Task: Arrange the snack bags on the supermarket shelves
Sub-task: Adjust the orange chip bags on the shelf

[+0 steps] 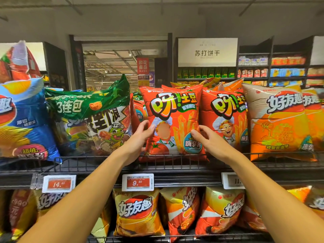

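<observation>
While both arms are being stretched toward the upper shelf [175, 165], a red fries bag [172, 120] is being held upright between the two hands. Its left edge is being gripped by the left hand [138, 137], with the thumb laid across the front and the other fingers hidden behind the bag. Its right edge is being gripped by the right hand [208, 139], thumb on the front near the round blue badge, fingers tucked between this bag and the one beside it. The bag's bottom is being rested on the shelf, just behind the low wire rail [175, 161].

A second red bag [226, 118] of the same print is being touched on its left side by the held one. Further right, a tan and orange bag [277, 123] is being displayed upright against the second red bag. To the left, a green multipack [91, 114] is being left tilted, leaning toward a blue bag [22, 120] at the far left. More red packs are being partly hidden in the gap behind the left hand.

Below the rail, price tags are being shown: one reading 9.80 [138, 182] under the held bag, another reading 14 [59, 184] to its left. On the lower shelf, yellow and orange bags [136, 213] are being kept in a crowded row.
</observation>
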Available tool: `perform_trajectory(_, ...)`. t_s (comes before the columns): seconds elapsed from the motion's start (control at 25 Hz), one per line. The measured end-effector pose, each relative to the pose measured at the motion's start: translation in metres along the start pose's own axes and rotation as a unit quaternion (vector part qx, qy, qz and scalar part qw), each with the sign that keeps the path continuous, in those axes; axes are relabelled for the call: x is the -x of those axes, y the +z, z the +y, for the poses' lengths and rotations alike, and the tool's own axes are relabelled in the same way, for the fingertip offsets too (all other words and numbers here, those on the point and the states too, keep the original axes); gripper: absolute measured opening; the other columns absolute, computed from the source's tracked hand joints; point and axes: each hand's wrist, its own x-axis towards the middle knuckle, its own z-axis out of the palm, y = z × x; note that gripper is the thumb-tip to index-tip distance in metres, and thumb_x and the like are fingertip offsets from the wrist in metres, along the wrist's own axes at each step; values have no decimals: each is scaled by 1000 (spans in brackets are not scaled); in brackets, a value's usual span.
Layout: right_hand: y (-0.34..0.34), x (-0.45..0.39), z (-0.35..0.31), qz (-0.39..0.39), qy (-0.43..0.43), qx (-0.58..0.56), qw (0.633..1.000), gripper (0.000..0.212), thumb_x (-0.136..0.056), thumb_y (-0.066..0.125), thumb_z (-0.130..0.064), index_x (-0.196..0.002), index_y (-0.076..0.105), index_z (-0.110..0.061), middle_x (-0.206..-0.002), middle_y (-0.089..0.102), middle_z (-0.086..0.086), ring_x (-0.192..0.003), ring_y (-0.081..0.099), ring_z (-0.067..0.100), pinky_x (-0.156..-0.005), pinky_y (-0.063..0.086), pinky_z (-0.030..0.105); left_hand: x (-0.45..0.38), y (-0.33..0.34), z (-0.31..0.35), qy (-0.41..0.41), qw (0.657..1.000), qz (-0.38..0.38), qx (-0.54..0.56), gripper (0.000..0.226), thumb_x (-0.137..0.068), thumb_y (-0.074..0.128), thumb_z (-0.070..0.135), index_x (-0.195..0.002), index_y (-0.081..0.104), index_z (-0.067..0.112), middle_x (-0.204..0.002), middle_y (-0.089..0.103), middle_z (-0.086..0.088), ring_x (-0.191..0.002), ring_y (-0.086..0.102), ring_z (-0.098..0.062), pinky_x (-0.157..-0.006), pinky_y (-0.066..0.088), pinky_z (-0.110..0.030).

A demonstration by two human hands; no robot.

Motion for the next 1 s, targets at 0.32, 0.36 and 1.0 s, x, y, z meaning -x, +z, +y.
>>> perform_trajectory(0.32, 2, 2, -1, 6, 3, 8, 1000, 95, -73, 45, -81, -147, 43, -22, -138, 58, -3, -126, 55, 14, -97, 43, 27, 4, 3, 3, -9, 1000, 11, -14, 91, -74, 54, 72, -152, 16, 43, -155, 34, 5, -130, 47, -16, -110, 39, -57)
perform_trajectory(0.36, 2, 1, 0, 6, 3, 10, 1000, 98, -72, 45, -83, -148, 42, -21, -139, 58, -2, -126, 55, 14, -99, 44, 28, 4, 4, 3, -8, 1000, 14, -16, 92, -73, 54, 72, -152, 16, 42, -156, 33, 5, -131, 45, -17, -110, 37, -57)
perform_trajectory(1.0, 5, 13, -2, 93, -59, -15, 994, 80, -85, 46, -70, -150, 35, -23, -139, 53, -4, -120, 53, 9, -90, 49, 25, 67, 17, 29, 30, 981, 126, -148, 59, -102, 34, 51, -154, 21, 25, -158, 32, 0, -141, 35, -18, -116, 32, -47)
